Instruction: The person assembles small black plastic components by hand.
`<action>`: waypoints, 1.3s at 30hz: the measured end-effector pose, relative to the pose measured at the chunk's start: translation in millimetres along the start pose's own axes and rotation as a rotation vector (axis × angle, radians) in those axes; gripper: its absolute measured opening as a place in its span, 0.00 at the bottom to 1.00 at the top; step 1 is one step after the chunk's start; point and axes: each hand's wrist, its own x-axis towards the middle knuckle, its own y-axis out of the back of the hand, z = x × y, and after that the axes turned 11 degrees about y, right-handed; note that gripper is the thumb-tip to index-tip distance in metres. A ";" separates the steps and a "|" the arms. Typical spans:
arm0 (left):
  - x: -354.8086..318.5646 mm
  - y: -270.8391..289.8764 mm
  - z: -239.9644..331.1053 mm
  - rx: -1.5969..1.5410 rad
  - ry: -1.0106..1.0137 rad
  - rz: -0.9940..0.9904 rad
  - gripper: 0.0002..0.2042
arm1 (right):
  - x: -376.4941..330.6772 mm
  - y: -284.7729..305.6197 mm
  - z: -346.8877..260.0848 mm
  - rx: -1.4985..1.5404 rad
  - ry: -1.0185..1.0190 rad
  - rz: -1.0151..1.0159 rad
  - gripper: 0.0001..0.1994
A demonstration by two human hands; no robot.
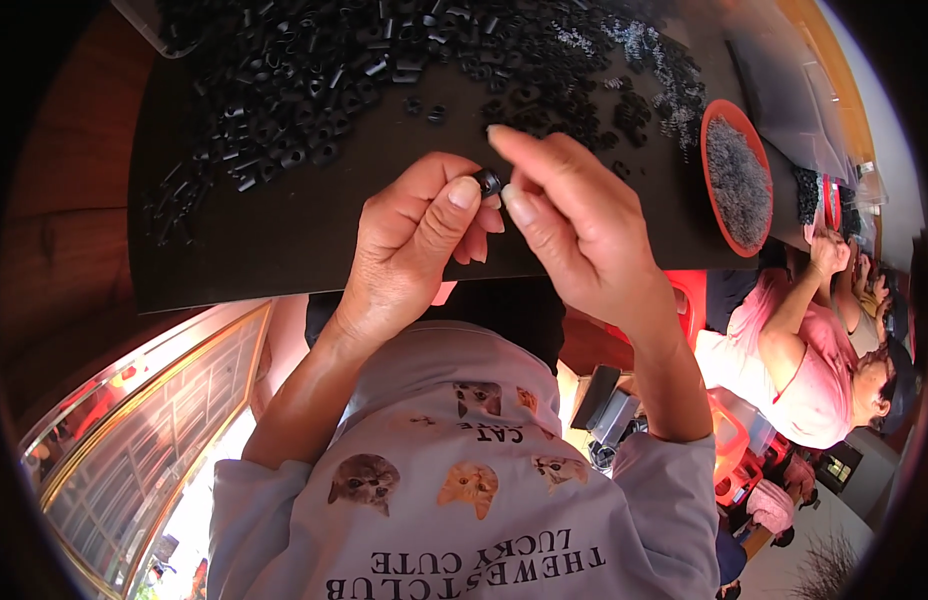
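Note:
Between the thumb and fingers of my left hand is a small black cylindrical plastic part, its open round end turned to the right. My right hand is just right of that part, with the index finger stretched out above it and the thumb tip close beside it. Nothing shows between the right thumb and index finger. Both hands are above the near edge of a dark tabletop. Beyond them lies a wide heap of short black tubes, with smaller curved black pieces to its right.
An orange-red bowl of fine grey pieces stands on the right of the table. Small shiny silvery pieces are scattered at the far right. A clear container shows at the far left. Other people sit at the right.

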 end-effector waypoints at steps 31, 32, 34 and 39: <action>-0.6 0.8 2.1 0.111 0.021 -0.069 0.13 | -18.8 59.9 51.1 -0.720 -0.272 -0.235 0.07; -0.4 0.6 2.3 0.111 0.020 -0.068 0.13 | -17.5 59.5 51.8 -0.725 -0.291 -0.262 0.06; -0.2 -0.2 1.9 0.121 -0.010 -0.064 0.13 | -15.6 59.4 53.2 -0.728 -0.310 -0.289 0.05; 0.5 -1.7 2.4 0.128 -0.017 -0.038 0.12 | -17.5 61.1 58.3 -0.679 -0.224 -0.187 0.05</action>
